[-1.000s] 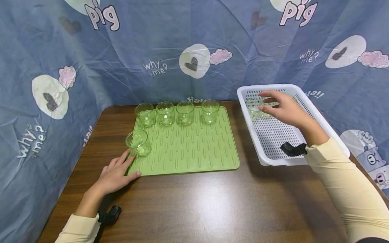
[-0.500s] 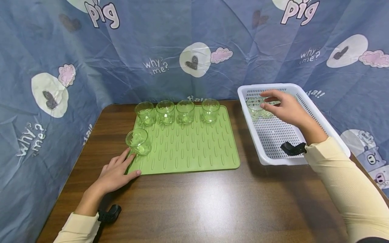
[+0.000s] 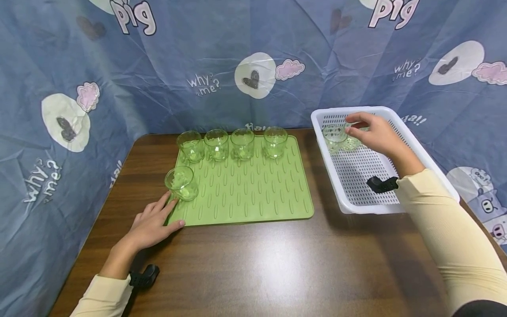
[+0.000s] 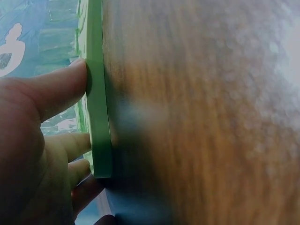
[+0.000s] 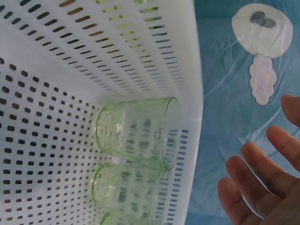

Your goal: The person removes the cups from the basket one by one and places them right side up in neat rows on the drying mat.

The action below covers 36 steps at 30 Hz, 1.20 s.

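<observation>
Wood table (image 3: 237, 273) | left hand (image 3: 152, 226) spread at green mat (image 3: 245, 193) corner | right hand (image 3: 376, 134) loosely spread over basket (image 3: 368, 209), empty | best lift corner glass (image 5: 136, 133) clear of neighbouring glass (image 5: 124, 190)

Glasses (image 3: 242, 145): clear, pale-green glass by look; smooth, glossy.
Mat (image 3: 245, 191): rubbery, matt, textured with narrow ovals.
Basket (image 3: 354, 169): white plastic, perforated; soft sheen on rim.
Table (image 3: 237, 268): brown wood grain, smooth, glossy under bright glare.
Curtain (image 3: 166, 83): creased printed cloth, faint sheen.
Sleeves (image 3: 447, 233): finely ribbed cloth, matt.
Wristbands (image 3: 381, 185): black, matt.
</observation>
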### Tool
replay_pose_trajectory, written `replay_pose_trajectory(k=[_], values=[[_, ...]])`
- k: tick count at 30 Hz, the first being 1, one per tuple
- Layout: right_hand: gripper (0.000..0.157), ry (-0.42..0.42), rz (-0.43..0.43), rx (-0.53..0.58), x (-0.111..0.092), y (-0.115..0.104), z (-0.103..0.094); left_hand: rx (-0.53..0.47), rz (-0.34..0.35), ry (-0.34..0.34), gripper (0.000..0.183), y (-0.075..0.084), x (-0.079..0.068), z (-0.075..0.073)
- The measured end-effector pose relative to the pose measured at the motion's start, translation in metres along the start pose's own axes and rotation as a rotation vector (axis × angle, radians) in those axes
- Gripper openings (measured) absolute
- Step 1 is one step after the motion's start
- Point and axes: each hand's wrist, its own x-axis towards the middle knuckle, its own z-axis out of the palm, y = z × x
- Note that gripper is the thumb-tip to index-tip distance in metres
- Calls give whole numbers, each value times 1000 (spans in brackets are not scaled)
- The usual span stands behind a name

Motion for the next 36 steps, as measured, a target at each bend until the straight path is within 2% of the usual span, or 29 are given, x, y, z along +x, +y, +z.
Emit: replay_pose_trajectory(k=[8, 11, 15, 19, 21, 31, 36], values=[[43, -13, 52, -22, 6, 13, 3, -3, 4, 0, 81, 1, 1, -1], [45, 8, 69, -6, 8, 20, 5, -2, 7, 4, 80, 1, 1, -1], [44, 96, 119, 28, 8, 33, 4, -1, 13, 7, 79, 2, 0, -2], [42, 203, 211, 25, 8, 44, 1, 2, 14, 5, 79, 2, -1, -2], [43, 225, 251, 18, 9, 48, -2, 3, 11, 4, 79, 2, -1, -2], [51, 221, 305, -34, 22, 61, -4, 1, 3, 1, 80, 1, -2, -2], [59, 183, 400, -17, 26, 71, 3, 2, 2, 2, 80, 1, -2, -2]])
